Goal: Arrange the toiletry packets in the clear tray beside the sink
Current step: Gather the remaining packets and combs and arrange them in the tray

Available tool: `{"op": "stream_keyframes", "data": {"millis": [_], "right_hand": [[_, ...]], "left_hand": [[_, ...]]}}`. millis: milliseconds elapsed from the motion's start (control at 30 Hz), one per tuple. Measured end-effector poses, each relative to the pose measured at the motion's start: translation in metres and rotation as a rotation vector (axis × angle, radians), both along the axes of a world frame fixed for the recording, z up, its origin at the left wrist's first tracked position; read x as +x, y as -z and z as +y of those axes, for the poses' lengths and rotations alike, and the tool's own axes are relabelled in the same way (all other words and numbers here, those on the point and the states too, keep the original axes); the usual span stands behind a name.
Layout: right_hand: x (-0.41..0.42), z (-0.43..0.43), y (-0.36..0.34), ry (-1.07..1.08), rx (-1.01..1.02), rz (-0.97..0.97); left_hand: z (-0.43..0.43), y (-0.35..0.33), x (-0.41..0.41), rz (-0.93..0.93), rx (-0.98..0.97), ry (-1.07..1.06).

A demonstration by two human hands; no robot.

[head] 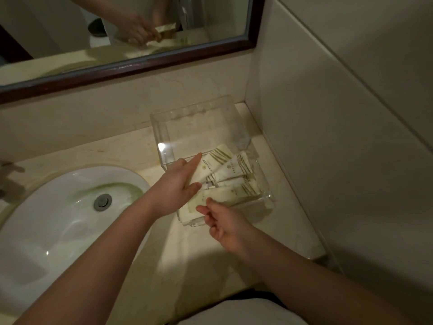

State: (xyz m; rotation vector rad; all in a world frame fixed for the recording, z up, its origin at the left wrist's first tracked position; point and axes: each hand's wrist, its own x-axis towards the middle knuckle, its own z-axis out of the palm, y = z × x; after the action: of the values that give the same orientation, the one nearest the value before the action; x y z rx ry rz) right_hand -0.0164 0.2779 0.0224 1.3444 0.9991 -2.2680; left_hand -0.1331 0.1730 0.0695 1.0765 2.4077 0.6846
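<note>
A clear acrylic tray point(164, 127) stands on the counter right of the sink, in the corner by the wall. Several cream toiletry packets with green stripes point(230, 170) lie fanned in its near half. My left hand point(180, 181) reaches in from the left, index finger stretched along the upper packet point(210, 164), thumb under its edge. At the tray's front edge, my right hand point(225, 222) has thumb and forefinger pinching the lowest packet point(199, 202). The far half of the tray holds nothing.
A white oval sink point(58, 214) with a metal drain point(102, 201) lies to the left. A dark-framed mirror point(140, 64) hangs behind, reflecting the hands. Beige tiled wall point(328, 137) closes the right side. Marble counter point(182, 259) runs in front of the tray.
</note>
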Motion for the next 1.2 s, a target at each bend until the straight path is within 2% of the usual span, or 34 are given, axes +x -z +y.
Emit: {"op": "stream_keyframes", "data": {"millis": [133,267,367,433,533,667,767,867,1033,1100,1200], "right_hand": [[-0.004,-0.001,-0.002,-0.131,-0.029,-0.027],[0.011,0.004,-0.005,-0.314,0.028,0.012],[0.023,0.010,-0.002,-0.282,0.126,0.016],[0.033,0.021,0.002,-0.140,0.257,0.013],[0.052,0.047,0.011,0.094,0.596,0.049],[0.064,0.073,0.013,0.145,0.945,0.080],[0.058,0.080,0.015,-0.014,1.226,0.163],[0.041,0.088,0.022,-0.280,1.517,0.205],[0.013,0.089,0.029,-0.647,1.602,0.225],[0.008,0.087,0.031,-0.673,1.583,0.286],[0.007,0.087,0.034,-0.671,1.539,0.328]], "left_hand": [[0.002,0.001,-0.001,0.030,-0.003,0.033],[0.010,0.002,0.002,0.051,0.009,0.041],[0.017,0.005,0.005,0.041,0.020,0.012],[0.024,0.008,0.013,0.067,0.015,-0.004],[0.039,0.018,0.032,0.133,0.002,-0.005],[0.053,0.040,0.044,0.160,-0.033,0.061],[0.049,0.054,0.046,0.186,-0.065,0.072],[0.041,0.060,0.047,0.204,-0.064,0.035],[0.036,0.061,0.060,0.257,-0.028,-0.059],[0.031,0.059,0.067,0.326,-0.045,-0.166],[0.020,0.059,0.075,0.367,-0.139,-0.456]]}}
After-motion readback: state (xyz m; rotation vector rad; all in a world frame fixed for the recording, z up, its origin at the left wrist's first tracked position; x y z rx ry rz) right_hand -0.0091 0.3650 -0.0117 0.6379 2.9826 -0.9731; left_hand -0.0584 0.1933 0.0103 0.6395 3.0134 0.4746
